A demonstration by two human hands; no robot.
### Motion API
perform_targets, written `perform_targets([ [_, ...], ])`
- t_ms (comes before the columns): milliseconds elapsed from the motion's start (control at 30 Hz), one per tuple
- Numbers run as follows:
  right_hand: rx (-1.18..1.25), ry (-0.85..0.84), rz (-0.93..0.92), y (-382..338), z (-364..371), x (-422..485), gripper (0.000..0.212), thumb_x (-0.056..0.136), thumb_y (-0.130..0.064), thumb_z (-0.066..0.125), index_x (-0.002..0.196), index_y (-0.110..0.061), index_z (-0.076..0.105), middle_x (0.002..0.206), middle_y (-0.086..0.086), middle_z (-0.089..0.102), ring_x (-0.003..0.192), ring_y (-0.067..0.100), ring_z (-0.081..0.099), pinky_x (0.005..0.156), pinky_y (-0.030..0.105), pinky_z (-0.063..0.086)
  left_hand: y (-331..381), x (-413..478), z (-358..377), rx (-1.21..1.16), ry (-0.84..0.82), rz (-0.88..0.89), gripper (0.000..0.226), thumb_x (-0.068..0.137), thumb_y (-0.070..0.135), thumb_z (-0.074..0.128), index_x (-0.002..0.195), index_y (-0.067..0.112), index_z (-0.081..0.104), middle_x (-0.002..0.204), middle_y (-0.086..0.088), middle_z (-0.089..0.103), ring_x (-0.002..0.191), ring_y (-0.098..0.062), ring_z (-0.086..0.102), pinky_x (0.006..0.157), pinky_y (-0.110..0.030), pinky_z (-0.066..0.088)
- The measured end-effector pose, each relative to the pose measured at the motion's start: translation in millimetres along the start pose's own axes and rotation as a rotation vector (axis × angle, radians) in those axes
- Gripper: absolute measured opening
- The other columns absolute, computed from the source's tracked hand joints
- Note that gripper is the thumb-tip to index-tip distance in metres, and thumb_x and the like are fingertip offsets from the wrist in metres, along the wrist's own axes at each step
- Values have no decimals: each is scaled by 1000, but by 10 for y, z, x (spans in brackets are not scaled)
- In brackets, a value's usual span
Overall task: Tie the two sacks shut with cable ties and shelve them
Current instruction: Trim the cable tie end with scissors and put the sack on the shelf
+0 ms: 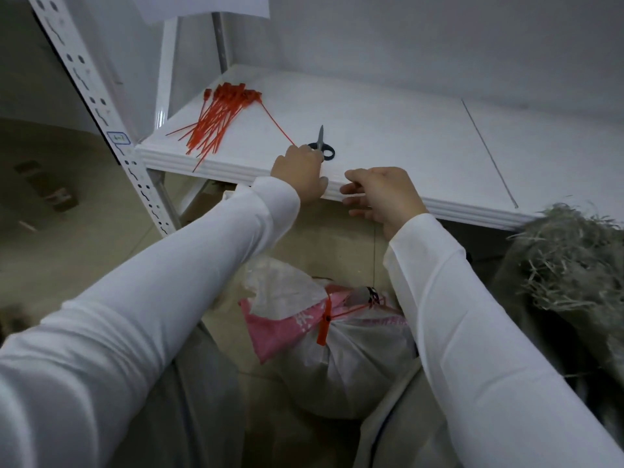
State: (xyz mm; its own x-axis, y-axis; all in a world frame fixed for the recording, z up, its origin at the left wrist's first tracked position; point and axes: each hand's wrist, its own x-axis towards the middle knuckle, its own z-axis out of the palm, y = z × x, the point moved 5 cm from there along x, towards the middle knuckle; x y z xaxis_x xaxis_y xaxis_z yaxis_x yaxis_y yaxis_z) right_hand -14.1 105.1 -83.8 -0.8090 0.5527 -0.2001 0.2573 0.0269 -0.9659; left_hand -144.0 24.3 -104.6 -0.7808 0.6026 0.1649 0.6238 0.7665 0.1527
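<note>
- Tie in play: single thin red plastic cable tie (275, 121), lying flat on the white shelf board (405, 136). Running up and to the left from the left hand (299, 173) toward the fanned bundle of red cable ties (216, 121), with the head end out by the bundle and the tail end at the fingertips.
- Left hand: reaching over the shelf's front lip with fingers curled narrowly, seemingly pinching the tie's tail. Sitting right against the small black-handled scissors (322, 148), though whether actually touching them is hard to tell.
- Right hand: resting just beside the left, on the same front lip. Fingers loosely bent, fingertips touching the moulded edge, holding nothing.
- White woven sack with pink print (354, 359): standing on the floor directly below and between the two arms. Neck already gathered and cinched by a red fastened tie (325, 324).
- Grey-green open sack of pale shredded fibre (567, 265): sitting low to the right, under the shelf's right end. Mouth gaping and filling spilling up, no tie on it yet.
- Judging from this: drawing the loose tie down and to the right toward the open sack. Right hand being the nearer one for gathering that mouth, left hand bringing the tie tail-first.
</note>
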Motion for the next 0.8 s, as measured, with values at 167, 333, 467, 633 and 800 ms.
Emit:
perform_targets([
  [167, -1, -15, -10, 17, -11, 23, 12, 90, -17, 62, 82, -8, 63, 85, 9, 70, 70, 20, 63, 68, 33, 54, 19, 225, 115, 69, -8, -23, 43, 95, 21, 41, 136, 8, 42, 136, -12, 48, 124, -31, 42, 96, -42, 39],
  [333, -12, -2, -18, 38, -92, 22, 14, 90, -17, 62, 78, -9, 63, 81, 7, 70, 70, 20, 64, 69, 33, 55, 8, 301, 269, 144, -29, -38, 35, 94, 12, 39, 127, 7, 46, 131, -14, 50, 121, -33, 43, 93, -41, 38],
  [467, -19, 4, -19, 60, -169, 9, 14, 90, -18, 62, 78, -9, 63, 80, 7, 69, 69, 19, 64, 67, 32, 54, 106, 324, 180, 217, 92, 38, 34, 88, 1, 45, 120, 5, 54, 116, -16, 59, 111, -33, 49, 84, -38, 42],
  [633, -28, 11, -11, 68, -229, 7, 13, 90, -19, 62, 80, -11, 64, 81, 5, 71, 69, 18, 65, 69, 32, 56, 251, 280, 185, 108, 99, 95, 30, 88, -2, 45, 116, 6, 52, 111, -14, 56, 94, -35, 59, 69, -37, 41],
  [800, -29, 10, -3, 73, -246, -7, 14, 90, -19, 61, 80, -10, 63, 80, 5, 70, 68, 18, 65, 70, 33, 56, 274, 269, 186, 22, 45, 149, 23, 90, 2, 48, 113, 3, 50, 110, -18, 56, 93, -37, 59, 71, -38, 43],
])
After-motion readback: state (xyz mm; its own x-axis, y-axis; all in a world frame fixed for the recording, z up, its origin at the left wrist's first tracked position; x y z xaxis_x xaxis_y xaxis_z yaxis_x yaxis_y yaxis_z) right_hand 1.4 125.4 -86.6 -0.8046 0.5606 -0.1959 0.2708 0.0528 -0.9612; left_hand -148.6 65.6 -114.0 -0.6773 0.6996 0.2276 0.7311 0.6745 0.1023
